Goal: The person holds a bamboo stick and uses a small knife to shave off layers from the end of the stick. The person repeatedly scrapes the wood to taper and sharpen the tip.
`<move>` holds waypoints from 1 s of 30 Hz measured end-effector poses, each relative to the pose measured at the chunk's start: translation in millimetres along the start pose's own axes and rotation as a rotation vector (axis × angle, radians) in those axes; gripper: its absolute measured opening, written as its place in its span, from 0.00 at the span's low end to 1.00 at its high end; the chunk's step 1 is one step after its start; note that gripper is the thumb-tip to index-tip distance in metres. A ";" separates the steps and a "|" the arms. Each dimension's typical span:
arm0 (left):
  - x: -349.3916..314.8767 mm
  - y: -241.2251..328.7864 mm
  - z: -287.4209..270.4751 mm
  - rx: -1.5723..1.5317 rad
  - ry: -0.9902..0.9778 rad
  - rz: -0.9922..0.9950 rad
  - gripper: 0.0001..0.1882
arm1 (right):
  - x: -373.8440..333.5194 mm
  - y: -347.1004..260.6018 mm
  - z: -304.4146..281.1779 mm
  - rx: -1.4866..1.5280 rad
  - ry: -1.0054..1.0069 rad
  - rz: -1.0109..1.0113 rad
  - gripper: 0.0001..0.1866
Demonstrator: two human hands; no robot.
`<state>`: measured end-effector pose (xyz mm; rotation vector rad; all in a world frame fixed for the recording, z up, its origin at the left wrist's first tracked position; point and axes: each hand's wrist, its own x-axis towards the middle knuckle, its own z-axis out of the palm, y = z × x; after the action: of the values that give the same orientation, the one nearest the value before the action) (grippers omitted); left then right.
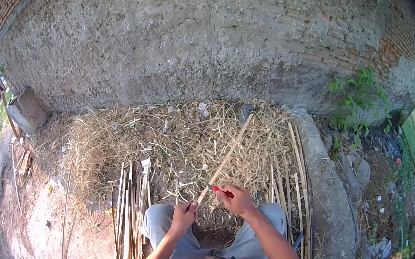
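Bamboo strip (227, 156) clasped by left hand (184, 214); right hand (236, 199) grips red-handled knife (216, 189), which could slip toward fingers.

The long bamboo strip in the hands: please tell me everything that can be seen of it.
The bamboo strip is one long, thin, flat slat, pale tan and dry-looking. It slants from the person's lap up and to the right, over the heap of straw-like shavings toward the wall. The left hand grips its near end. The right hand presses a red-handled knife against it just above that grip. Its far end lies over the shavings; whether it touches them cannot be told.
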<state>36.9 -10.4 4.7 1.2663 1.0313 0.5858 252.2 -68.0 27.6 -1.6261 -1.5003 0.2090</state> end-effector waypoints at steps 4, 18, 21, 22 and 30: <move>5.3 2.2 4.8 0.070 0.042 0.052 0.19 | 0.0 -2.9 -3.2 0.012 -0.051 0.035 0.15; -10.8 30.4 18.8 0.519 0.334 0.304 0.14 | 5.1 9.0 -8.9 0.324 0.228 0.316 0.14; -17.1 38.7 8.7 0.573 0.309 0.271 0.14 | 8.7 16.8 -6.0 0.513 0.371 0.412 0.14; -16.5 40.2 6.4 0.574 0.304 0.274 0.14 | 7.9 28.7 -4.4 0.631 0.444 0.438 0.14; 3.8 49.8 -37.3 0.693 0.204 0.394 0.17 | 19.4 34.1 -29.7 1.047 0.742 0.774 0.16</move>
<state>14.6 23.3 52.2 2.0838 1.2141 0.6930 300.8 -61.2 30.2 -1.0894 -0.0481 0.6076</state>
